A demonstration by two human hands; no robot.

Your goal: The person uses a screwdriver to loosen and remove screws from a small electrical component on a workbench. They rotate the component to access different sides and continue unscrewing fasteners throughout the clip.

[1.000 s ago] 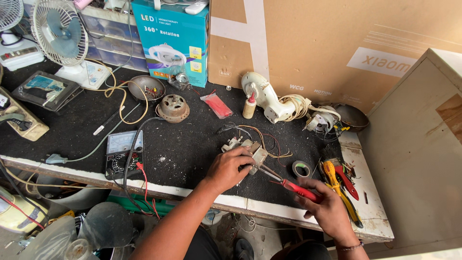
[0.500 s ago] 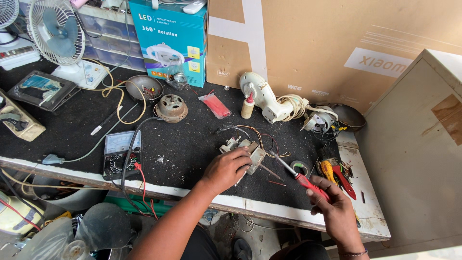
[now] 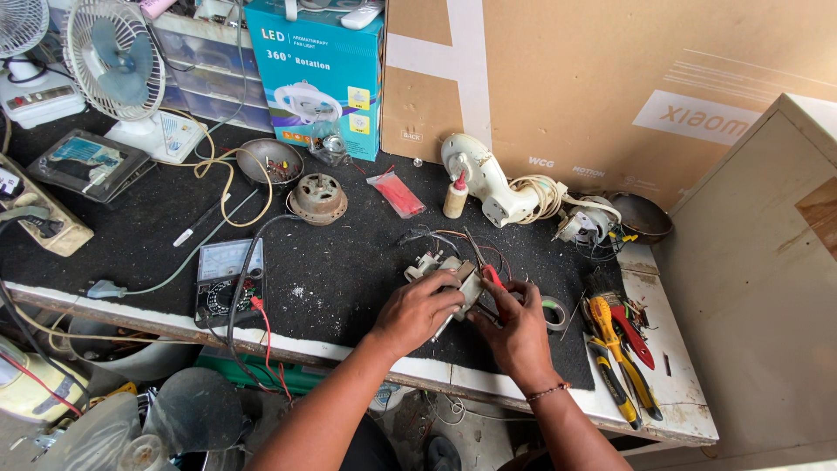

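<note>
Switch part [image 3: 449, 277]: one | left hand [image 3: 418, 312] clamps it | right hand [image 3: 516, 330] grips one red-handled tool [image 3: 488, 277]

A counter [image 3: 349, 262] with a black mat and a worn white front edge fills the middle of the frame. Brown cardboard sheets [image 3: 610, 78] stand behind it, upper right. A beige cabinet [image 3: 758, 288] stands at right. Even daylight.

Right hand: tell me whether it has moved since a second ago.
Yes. The right hand has come in from the bench's front edge near the yellow-handled pliers to the small wired part beside the left hand.
</note>
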